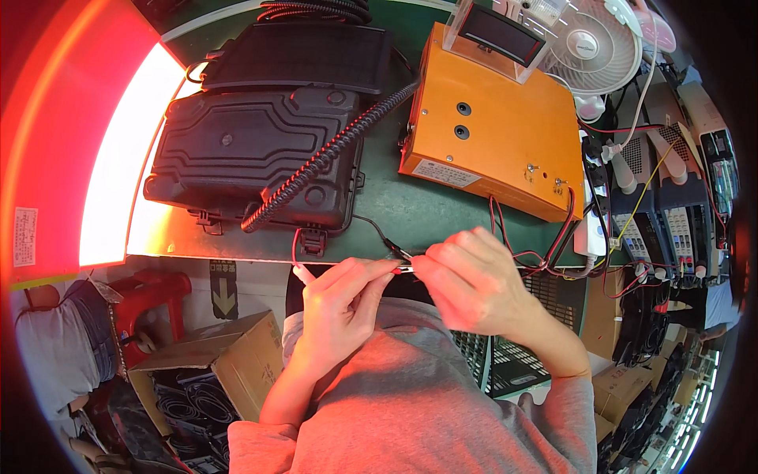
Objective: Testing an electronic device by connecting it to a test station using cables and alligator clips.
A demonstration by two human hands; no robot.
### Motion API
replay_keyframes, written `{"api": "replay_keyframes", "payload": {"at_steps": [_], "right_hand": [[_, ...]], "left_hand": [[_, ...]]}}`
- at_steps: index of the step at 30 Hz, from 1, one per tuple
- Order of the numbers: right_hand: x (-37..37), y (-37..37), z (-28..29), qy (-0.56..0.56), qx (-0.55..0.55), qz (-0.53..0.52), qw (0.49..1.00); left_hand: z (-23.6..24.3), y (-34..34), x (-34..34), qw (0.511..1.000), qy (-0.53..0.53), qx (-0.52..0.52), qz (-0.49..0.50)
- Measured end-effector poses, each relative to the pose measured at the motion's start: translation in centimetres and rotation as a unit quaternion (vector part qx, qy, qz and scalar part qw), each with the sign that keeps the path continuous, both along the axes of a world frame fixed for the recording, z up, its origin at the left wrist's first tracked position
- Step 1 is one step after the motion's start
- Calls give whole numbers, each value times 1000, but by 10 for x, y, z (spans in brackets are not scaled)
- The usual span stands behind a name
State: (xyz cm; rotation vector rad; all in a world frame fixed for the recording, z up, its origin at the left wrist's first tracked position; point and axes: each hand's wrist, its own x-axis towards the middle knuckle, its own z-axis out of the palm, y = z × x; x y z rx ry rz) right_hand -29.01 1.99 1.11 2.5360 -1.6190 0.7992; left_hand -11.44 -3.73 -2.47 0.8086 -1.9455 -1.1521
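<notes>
Both hands meet just in front of the bench's near edge. My left hand (339,304) is closed in a pinch on a thin red lead (297,245), whose red end shows at the fingertips. My right hand (474,280) is closed too, its fingertips at a black cable (377,229) with a thicker black end. A small metallic piece sits between the two sets of fingertips; whether the leads touch is too small to tell. Behind them lies a black hard case (245,150) with latches, and a coiled black cord (332,150) stretches across it.
An orange metal box (497,118) with sockets and switches stands right of the case, carrying a small display (501,35). A white fan (583,45), power supplies (679,221) and wires crowd the right. Cardboard boxes (249,359) and a red stool (162,304) stand below left.
</notes>
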Motion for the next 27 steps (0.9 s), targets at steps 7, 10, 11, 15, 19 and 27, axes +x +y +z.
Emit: {"api": "replay_keyframes", "payload": {"at_steps": [7,10,11,15,19,27], "right_hand": [[1,45,26,2,27,145,989],[16,63,-11,113,135,180,968],[23,62,-30,179,177,170,953],[31,42,-85,337,82,132,929],[29,40,-142,520,321,-33,791],[51,21,-38,69,300,226,924]], "left_hand": [[16,0,17,999,-21,-27,26],[26,-12,37,956,-7,-290,38],[33,-15,49,928,-34,-361,85],[49,-58,84,909,-91,-374,158],[78,-106,80,896,-258,-358,50],[112,-151,56,842,-349,-373,-172]]}}
